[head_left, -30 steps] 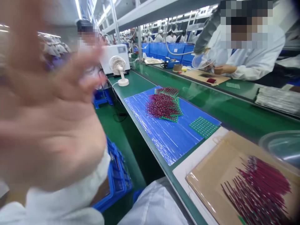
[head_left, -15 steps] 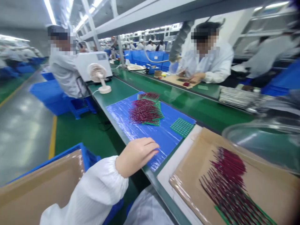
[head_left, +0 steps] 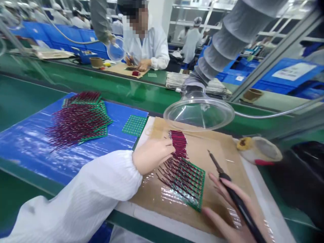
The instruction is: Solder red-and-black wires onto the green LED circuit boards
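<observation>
The right hand [head_left: 239,231], loosely curled with thumb and fingers spread apart, holds a black-handled soldering iron [head_left: 237,197], its tip pointing up and away over brown sheeting [head_left: 202,141] on the worktop [head_left: 22,87]. Left of it lies a green circuit board panel [head_left: 198,200], dark red wires standing out from its rows and leaning left. The left hand [head_left: 154,153], in a white sleeve [head_left: 101,180], reaches in above, fingers mostly curled, fingertips at a bundle of loose red wires [head_left: 179,143] just beyond the panel; whether it pinches one cannot be told. To the left, a blue sheet [head_left: 121,145] carries a heap of wired panels [head_left: 78,119] and, apart from them, a green panel without wires [head_left: 135,125]. Beyond the brown sheeting hangs a clear fume hood [head_left: 199,114] on a grey flexible duct [head_left: 222,40]; right of it sits a whitish container [head_left: 263,152] with a yellow sponge [head_left: 244,143]. Across a green strip [head_left: 121,87], a white-coated co-worker [head_left: 154,47] works with both hands over another brown sheet [head_left: 116,69].
</observation>
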Demonstrator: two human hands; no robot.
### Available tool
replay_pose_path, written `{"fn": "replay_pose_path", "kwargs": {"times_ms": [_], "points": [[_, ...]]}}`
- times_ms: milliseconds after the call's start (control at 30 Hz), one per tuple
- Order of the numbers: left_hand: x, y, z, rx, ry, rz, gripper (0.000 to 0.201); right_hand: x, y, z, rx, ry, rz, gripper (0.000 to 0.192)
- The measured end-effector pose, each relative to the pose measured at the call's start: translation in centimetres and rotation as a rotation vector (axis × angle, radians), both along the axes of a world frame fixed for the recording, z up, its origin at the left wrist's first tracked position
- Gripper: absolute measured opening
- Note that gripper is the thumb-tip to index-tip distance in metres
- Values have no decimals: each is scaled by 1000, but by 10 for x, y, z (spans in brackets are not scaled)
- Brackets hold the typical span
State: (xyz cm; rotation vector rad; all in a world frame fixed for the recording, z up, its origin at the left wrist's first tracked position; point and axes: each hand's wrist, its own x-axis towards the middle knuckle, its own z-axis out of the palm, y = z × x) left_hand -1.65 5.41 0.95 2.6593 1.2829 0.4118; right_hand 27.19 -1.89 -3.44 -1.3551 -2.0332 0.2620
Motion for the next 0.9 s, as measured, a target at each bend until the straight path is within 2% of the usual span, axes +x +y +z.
{"fn": "replay_pose_path", "kwargs": {"times_ms": [133, 233, 367, 667, 767, 900], "points": [[24, 20, -13, -42, 33, -27, 22, -7, 0, -23, -55, -61, 37, 70], [31, 25, -16, -76, 46, 3, 24, -4, 0, -32, -93, -86, 84, 72], [27, 26, -15, -128, 14, 40, 19, -2, 1, -28, -111, -64, 150, 72], [15, 25, -24, -144, -217, 120, 14, -5, -4, -24, -248, -3, 129, 72], [14, 25, -27, -104, -307, 103, 17, -7, -2, -20, -274, 27, 157, 71], [16, 23, -25, -20, -464, 7, 20, -12, 2, -12, -260, 59, 168, 70]]}}
